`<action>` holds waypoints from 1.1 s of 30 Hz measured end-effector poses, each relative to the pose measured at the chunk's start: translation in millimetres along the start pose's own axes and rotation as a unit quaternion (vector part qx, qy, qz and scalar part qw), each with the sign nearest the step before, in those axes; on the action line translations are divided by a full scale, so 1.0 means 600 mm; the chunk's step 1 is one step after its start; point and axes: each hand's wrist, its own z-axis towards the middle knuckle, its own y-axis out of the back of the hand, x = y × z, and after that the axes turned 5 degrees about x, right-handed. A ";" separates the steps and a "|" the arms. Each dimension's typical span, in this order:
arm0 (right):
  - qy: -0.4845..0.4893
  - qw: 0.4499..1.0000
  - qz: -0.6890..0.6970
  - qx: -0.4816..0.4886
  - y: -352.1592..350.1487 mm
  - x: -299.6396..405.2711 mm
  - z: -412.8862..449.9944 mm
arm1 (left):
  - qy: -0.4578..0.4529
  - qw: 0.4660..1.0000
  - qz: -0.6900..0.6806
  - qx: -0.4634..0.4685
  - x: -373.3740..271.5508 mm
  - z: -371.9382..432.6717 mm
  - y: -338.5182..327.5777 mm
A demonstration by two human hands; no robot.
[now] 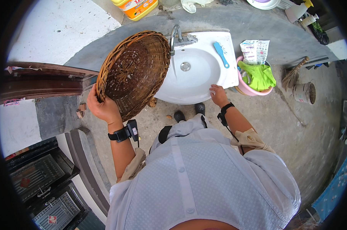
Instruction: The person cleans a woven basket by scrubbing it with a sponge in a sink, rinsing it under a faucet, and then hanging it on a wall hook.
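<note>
My left hand (103, 107) grips the rim of a round, shallow wicker basket (136, 72), which is tilted up over the left side of a white ceramic sink (202, 86). The basket's woven inside is dark and looks wet. A chrome faucet (176, 31) stands at the back of the basin, and a thin stream of water falls from its spout. On the sink's right ledge lies a blue long-handled brush (221, 54), bristles partly in view. My right hand (219, 96) is at the front right rim of the sink, fingers slightly curled, with nothing seen in it.
Right of the sink, a pink basin (248, 90) holds a bright green cloth (260, 76) and a white printed packet (254, 51). Farther right are a straw broom (291, 76) and a bucket (304, 93). A yellow jug (136, 8) stands on the ledge behind; a wooden door (46, 82) is at left.
</note>
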 end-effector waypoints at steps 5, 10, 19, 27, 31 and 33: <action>0.001 1.000 -0.001 0.000 0.001 0.000 0.000 | -0.004 1.000 -0.003 0.000 -0.001 0.001 0.000; 0.001 1.000 -0.004 0.000 0.000 0.000 0.000 | -0.002 1.000 -0.003 -0.001 -0.001 0.001 0.000; 0.001 1.000 0.002 -0.003 -0.002 0.000 0.000 | -0.005 1.000 0.004 0.002 -0.003 0.000 0.002; -0.005 1.000 0.001 0.004 -0.001 0.002 0.001 | 0.001 1.000 0.008 0.007 -0.003 0.000 0.003; 0.001 1.000 0.002 0.003 0.001 0.003 0.001 | -0.001 1.000 0.010 0.004 -0.003 0.000 0.002; -0.001 1.000 0.001 0.003 0.000 0.004 0.001 | -0.001 1.000 0.007 0.004 -0.004 -0.001 0.002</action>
